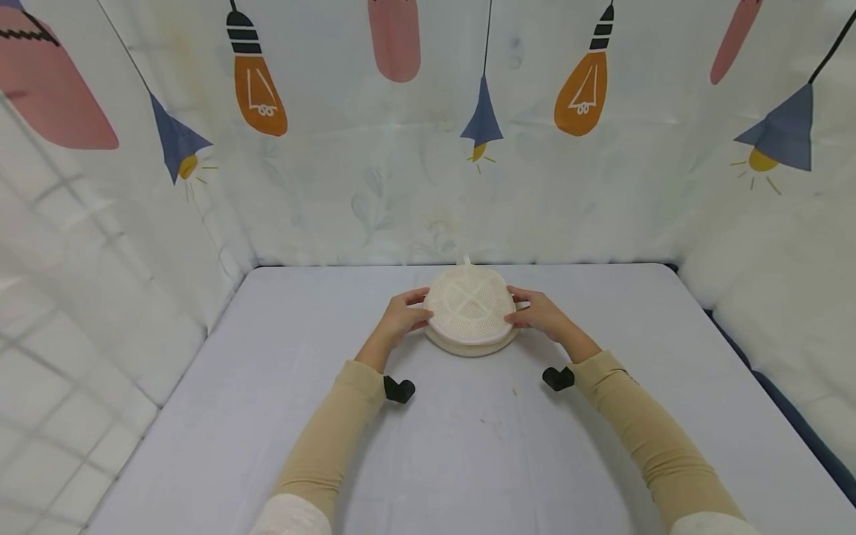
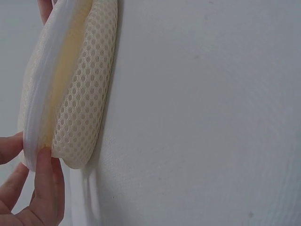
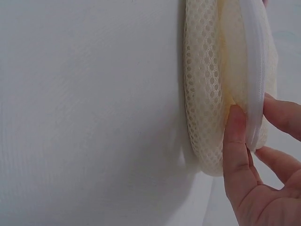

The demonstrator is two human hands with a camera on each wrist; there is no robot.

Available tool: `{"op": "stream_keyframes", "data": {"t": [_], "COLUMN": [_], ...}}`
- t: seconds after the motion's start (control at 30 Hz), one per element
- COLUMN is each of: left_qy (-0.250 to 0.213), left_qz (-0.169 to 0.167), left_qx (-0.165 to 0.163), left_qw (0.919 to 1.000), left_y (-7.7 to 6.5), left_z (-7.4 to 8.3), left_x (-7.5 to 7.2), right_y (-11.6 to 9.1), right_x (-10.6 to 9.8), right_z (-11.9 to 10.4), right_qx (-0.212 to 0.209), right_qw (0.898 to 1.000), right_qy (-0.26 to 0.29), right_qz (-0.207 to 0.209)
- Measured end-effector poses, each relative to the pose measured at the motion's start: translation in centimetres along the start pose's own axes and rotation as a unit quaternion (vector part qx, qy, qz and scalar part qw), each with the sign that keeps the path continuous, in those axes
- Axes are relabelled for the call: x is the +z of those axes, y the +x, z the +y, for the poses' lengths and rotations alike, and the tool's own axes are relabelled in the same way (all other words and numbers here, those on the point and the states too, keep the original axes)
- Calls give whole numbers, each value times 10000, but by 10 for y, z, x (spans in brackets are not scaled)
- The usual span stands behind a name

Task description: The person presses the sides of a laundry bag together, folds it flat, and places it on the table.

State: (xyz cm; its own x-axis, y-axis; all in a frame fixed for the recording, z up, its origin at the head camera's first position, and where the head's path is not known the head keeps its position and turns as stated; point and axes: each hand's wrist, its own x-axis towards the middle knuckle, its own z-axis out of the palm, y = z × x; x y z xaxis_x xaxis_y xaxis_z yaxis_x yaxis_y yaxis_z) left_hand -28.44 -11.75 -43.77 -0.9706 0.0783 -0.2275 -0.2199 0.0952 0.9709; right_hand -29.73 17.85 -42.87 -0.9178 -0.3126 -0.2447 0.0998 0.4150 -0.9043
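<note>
A round cream mesh laundry bag (image 1: 469, 303) lies flat near the back of the table, with a small loop at its far edge. Two layers show: an upper disc with a white zipper band (image 2: 40, 94) round its side, and a lower padded mesh part (image 3: 204, 89). My left hand (image 1: 403, 318) pinches the left rim of the upper disc, thumb and fingers on either side of the zipper band. On the opposite side, my right hand (image 1: 540, 316) pinches the right rim the same way. Whatever lies inside the bag is hidden.
A white cloth covers the table (image 1: 468, 461). Patterned fabric (image 1: 414, 163) hangs close behind its back edge, and more fabric stands at both sides. Dark heart-shaped pieces (image 1: 399, 390) sit by each wrist, next to the tan sleeves (image 1: 334, 431).
</note>
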Motion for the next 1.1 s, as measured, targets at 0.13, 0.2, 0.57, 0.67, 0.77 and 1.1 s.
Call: {"op": "stream_keyframes", "data": {"t": [0.13, 0.2, 0.57, 0.67, 0.77, 1.1], "left_qy": [5, 17, -12, 16, 39, 136], "left_qz": [6, 10, 15, 17, 11, -41], "left_qx": [3, -7, -55, -52, -69, -80], "left_qw": [10000, 10000, 10000, 10000, 10000, 9999], "left_y": [0, 0, 3, 4, 5, 5], "left_z": [0, 0, -2, -2, -1, 0], "left_x": [0, 0, 2, 2, 2, 0], "right_y": [1, 1, 4, 6, 7, 7], "right_x": [1, 1, 1, 0, 0, 1], "right_z": [0, 1, 5, 5, 6, 3], "right_qx": [1, -21, -146, -152, -142, -109], "right_qw": [10000, 10000, 9999, 9999, 9999, 9998], "right_qy": [-3, -9, -19, -46, -57, -185], "right_qz": [33, 33, 12, -4, -3, -16]}}
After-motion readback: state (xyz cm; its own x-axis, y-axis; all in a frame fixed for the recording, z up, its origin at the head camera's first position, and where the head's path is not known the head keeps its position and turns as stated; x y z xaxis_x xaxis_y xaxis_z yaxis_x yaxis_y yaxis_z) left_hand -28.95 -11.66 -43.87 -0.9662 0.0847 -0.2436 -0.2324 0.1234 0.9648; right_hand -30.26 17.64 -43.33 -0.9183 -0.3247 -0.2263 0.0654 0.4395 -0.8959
